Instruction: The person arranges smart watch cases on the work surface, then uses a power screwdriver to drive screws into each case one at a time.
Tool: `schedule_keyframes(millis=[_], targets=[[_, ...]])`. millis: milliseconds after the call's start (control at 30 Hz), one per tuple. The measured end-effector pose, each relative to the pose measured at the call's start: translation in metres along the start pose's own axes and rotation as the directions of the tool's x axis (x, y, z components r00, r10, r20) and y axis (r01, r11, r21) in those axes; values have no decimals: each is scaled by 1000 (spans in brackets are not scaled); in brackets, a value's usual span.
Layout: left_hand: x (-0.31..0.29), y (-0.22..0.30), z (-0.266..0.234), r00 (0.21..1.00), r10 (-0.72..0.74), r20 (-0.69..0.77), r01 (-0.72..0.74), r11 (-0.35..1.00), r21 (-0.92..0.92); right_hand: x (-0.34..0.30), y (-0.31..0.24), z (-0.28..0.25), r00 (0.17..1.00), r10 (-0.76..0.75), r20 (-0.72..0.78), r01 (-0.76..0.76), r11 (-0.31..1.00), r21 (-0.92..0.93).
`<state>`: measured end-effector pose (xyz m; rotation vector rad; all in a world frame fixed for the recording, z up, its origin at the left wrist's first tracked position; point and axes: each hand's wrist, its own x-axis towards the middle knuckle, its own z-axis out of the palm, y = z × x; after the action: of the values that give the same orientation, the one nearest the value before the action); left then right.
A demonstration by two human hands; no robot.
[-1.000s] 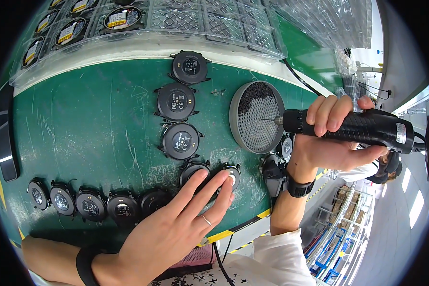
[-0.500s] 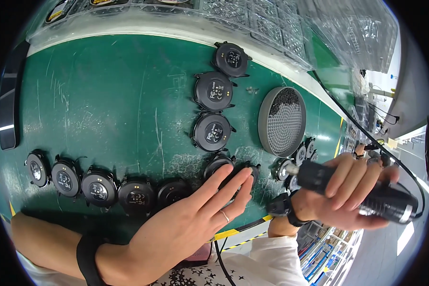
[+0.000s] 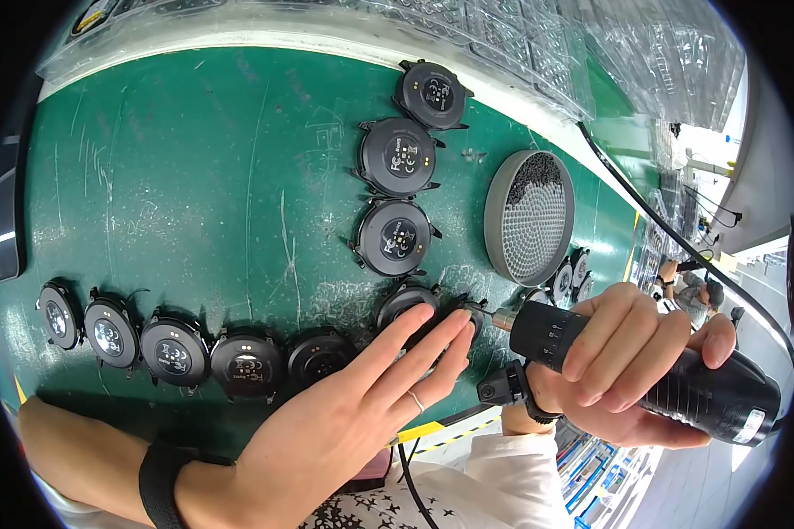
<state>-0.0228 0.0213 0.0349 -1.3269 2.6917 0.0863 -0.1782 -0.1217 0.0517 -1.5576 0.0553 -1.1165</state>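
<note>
My left hand [image 3: 344, 423] lies flat, fingers spread, pressing down the watch case [image 3: 412, 304] at the mat's [image 3: 194, 194] lower edge. My right hand [image 3: 626, 361], at three o'clock from it, grips the black electric screwdriver [image 3: 644, 370], its tip touching the case's rim. The round screw tray [image 3: 529, 216] sits at one o'clock.

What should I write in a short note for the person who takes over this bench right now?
Left hand: open, flat, fingertips pressing a round black watch case on the green mat.
Right hand: gripping the black electric screwdriver, tip at that case's right edge.
Grey screw tray stands beside it.
Five cases lie in a row to the left, three in a column above.
Which cases are already screwed cannot be told.
</note>
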Motion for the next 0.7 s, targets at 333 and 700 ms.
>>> schedule_keyframes(millis=[333, 700], targets=[[-1, -3, -1, 1000, 21, 16, -21, 1000, 17, -1, 4, 1, 998, -10, 55, 11, 999, -32], [3, -2, -1, 999, 35, 17, -36, 999, 6, -4, 9, -1, 994, -23, 108, 26, 999, -26]])
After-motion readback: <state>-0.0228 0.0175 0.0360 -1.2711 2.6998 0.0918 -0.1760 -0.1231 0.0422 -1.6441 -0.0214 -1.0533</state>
